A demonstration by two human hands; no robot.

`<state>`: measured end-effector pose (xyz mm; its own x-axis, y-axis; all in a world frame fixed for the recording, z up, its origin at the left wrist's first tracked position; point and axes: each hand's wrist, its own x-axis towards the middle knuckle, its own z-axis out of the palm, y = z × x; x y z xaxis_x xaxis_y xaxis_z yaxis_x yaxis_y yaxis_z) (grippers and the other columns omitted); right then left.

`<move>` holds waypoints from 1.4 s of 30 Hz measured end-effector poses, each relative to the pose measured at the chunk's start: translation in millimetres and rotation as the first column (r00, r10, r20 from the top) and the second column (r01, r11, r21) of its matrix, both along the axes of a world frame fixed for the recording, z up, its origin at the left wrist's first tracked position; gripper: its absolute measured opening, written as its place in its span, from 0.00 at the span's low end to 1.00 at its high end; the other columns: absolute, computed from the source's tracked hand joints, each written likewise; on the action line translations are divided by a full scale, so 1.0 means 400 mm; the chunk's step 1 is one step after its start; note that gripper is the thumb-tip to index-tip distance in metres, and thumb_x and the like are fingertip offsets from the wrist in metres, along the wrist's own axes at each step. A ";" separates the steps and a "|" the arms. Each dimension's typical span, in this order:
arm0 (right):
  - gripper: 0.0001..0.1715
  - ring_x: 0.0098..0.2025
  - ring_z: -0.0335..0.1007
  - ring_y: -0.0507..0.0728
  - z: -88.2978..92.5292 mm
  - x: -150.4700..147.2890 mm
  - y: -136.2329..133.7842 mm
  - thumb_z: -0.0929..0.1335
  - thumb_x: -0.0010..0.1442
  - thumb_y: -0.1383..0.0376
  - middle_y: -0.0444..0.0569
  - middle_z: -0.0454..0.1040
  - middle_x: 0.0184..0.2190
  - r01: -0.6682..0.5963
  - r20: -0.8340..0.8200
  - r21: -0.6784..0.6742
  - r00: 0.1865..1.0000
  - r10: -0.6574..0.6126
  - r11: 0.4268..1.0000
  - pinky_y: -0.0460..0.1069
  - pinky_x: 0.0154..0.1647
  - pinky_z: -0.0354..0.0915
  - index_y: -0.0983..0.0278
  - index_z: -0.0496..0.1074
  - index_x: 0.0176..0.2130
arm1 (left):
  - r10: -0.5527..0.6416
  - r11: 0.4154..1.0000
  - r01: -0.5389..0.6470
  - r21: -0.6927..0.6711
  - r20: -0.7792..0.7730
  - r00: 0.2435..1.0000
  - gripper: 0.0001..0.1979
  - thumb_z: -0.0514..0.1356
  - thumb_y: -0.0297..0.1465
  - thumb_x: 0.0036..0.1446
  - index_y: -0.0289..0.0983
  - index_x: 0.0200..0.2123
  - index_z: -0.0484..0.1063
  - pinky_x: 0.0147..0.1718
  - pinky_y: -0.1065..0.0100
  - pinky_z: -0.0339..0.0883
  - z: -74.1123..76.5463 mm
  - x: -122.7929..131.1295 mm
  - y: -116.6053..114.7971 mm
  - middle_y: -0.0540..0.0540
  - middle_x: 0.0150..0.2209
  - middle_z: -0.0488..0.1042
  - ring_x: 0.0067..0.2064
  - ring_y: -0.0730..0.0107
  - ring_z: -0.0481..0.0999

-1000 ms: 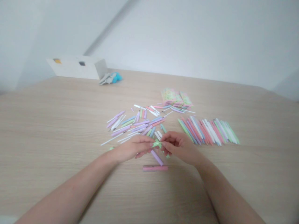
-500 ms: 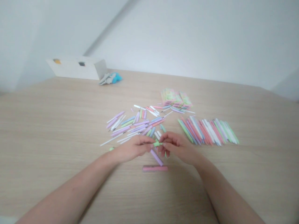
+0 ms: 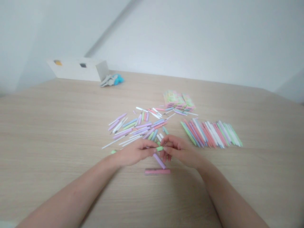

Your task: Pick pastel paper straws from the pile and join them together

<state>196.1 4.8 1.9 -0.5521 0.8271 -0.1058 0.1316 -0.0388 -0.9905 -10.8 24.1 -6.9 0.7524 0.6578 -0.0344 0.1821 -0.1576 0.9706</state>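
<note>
A small green pen part (image 3: pixel 160 148) is pinched between the fingertips of my left hand (image 3: pixel 134 152) and my right hand (image 3: pixel 181 150). Both hands are closed on it, and the fingers hide part of it. Just below the fingers lies a purple pen barrel (image 3: pixel 159 161), partly covered. Nearer to me rests a pink pen barrel (image 3: pixel 157 171), lying crosswise. Beyond my left hand spreads a loose heap of purple, green, blue and white pen parts (image 3: pixel 142 128), with thin white refills (image 3: pixel 114 142) among them.
At the right, pens in several colours (image 3: pixel 211 134) lie side by side in a row. Stacked patterned packets (image 3: pixel 179 99) stand behind the heap. A white box (image 3: pixel 78 71) and a grey and blue cloth-like item (image 3: pixel 112 80) are at the back left of the wooden table (image 3: pixel 59 126).
The green part between my fingertips sits slightly lower and looks shorter. My fingertips have come a little closer together; the things on the table have stayed in place.
</note>
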 end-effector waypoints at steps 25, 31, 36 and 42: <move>0.09 0.22 0.68 0.49 -0.021 -0.003 0.009 0.66 0.60 0.60 0.41 0.72 0.23 0.022 -0.057 0.014 0.998 -0.022 1.000 0.45 0.24 0.63 0.64 0.64 0.34 | -0.034 0.998 0.034 -0.048 0.006 0.999 0.17 0.52 0.41 0.61 0.34 0.40 0.71 0.21 0.76 0.55 -0.034 -0.008 0.011 0.54 0.22 0.61 0.23 0.78 0.59; 0.11 0.21 0.67 0.49 -0.024 -0.004 0.011 0.67 0.58 0.58 0.40 0.71 0.22 0.022 -0.137 -0.041 0.990 -0.028 0.999 0.44 0.23 0.63 0.63 0.64 0.35 | -0.053 0.995 0.060 -0.082 0.087 0.995 0.15 0.53 0.39 0.61 0.33 0.38 0.71 0.24 0.75 0.59 -0.036 -0.004 0.014 0.51 0.26 0.65 0.25 0.78 0.62; 0.12 0.21 0.66 0.49 -0.028 -0.008 0.014 0.67 0.58 0.57 0.40 0.71 0.21 0.047 -0.135 -0.044 0.990 -0.052 0.998 0.44 0.23 0.62 0.63 0.64 0.35 | -0.031 0.995 0.039 -0.093 0.087 0.996 0.15 0.53 0.40 0.61 0.33 0.36 0.71 0.23 0.76 0.59 -0.037 -0.003 0.016 0.52 0.23 0.63 0.25 0.78 0.62; 0.11 0.19 0.64 0.49 -0.021 -0.017 0.023 0.67 0.56 0.58 0.39 0.69 0.18 0.127 -0.062 -0.001 0.990 -0.126 0.992 0.44 0.21 0.61 0.63 0.64 0.33 | -0.009 0.994 0.023 -0.103 0.131 0.991 0.16 0.54 0.40 0.60 0.33 0.35 0.70 0.26 0.75 0.61 -0.049 0.004 0.021 0.51 0.26 0.65 0.26 0.77 0.64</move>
